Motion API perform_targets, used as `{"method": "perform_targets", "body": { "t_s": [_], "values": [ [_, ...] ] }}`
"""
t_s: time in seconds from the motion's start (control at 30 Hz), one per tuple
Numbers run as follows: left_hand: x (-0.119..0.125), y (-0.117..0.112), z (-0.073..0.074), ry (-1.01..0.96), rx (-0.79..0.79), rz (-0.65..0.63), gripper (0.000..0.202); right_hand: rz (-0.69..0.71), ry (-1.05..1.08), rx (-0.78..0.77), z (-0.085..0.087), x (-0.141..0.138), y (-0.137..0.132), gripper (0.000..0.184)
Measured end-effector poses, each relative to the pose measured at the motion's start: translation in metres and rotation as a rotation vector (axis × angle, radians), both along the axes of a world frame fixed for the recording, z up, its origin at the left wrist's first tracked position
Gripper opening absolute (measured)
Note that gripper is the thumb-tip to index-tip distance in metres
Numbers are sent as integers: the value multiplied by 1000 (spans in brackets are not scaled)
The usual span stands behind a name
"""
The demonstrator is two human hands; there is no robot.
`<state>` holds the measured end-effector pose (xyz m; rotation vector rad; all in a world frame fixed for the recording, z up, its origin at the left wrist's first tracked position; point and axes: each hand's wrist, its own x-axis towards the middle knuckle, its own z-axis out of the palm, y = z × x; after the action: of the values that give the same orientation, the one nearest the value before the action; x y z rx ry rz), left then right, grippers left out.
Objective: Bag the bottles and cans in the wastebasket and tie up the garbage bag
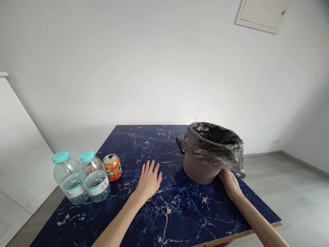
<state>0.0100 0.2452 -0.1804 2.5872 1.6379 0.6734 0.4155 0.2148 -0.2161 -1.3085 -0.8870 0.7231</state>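
Note:
My left hand (149,178) lies palm down on the dark blue marbled tabletop (164,206), fingers stretched and holding nothing. A grey-brown trash bin (199,168) stands to its right, lined with a black plastic bag (216,151) folded over the rim. Against the bin's lower right side, my right hand (230,185) grips it, with most fingers hidden behind the bin and the bag's overhang. Left of my left hand is an orange soda can (112,168), its top opened. Beside the can are two clear water bottles (96,185) (72,187) with turquoise caps, both partly filled.
Behind the table rises a plain white wall (154,68), with a white panel (262,13) high on the right. A white cabinet (17,154) stands at the left. Grey floor (277,181) shows beyond the table's right edge.

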Motion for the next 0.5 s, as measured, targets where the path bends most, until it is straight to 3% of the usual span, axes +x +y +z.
{"method": "perform_targets", "body": {
  "t_s": [0.23, 0.5],
  "values": [
    [3, -1, 11, -207, -79, 15, 55, 198, -208, 12, 19, -55, -29, 62],
    [-14, 14, 39, -634, -245, 87, 47, 329, -254, 15, 45, -68, -41, 67]
  ]
}}
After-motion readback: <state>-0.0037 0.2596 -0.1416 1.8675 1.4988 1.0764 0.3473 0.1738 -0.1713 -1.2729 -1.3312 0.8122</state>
